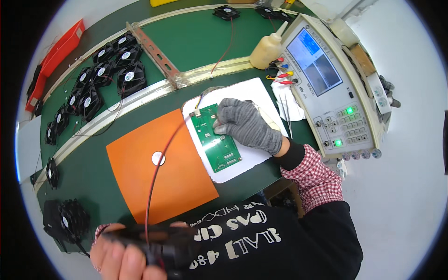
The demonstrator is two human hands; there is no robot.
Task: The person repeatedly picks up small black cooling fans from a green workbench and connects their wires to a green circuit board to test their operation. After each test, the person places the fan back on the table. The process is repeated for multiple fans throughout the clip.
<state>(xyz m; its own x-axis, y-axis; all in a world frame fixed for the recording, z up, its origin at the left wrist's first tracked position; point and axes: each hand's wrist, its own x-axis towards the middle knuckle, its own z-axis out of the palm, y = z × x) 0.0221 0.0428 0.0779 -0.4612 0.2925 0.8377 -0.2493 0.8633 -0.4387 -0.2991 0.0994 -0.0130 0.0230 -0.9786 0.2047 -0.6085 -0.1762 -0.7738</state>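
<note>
My left hand, bare, is closed round a black cooling fan at the lower edge; both are smeared by motion. From the fan a red-and-black cable runs up to the left edge of a green circuit board. The board lies on a white pad and has a white connector at its far left corner. My right hand, in a grey knit glove, rests over the board's right side. Its fingers are curled with thumb and forefinger close together; what they pinch, if anything, is hidden.
An orange sheet with a round white sticker lies left of the pad. Several black fans sit at the left. At right stand a tester with a screen, tweezers, clip leads and a squeeze bottle. A metal bar crosses behind.
</note>
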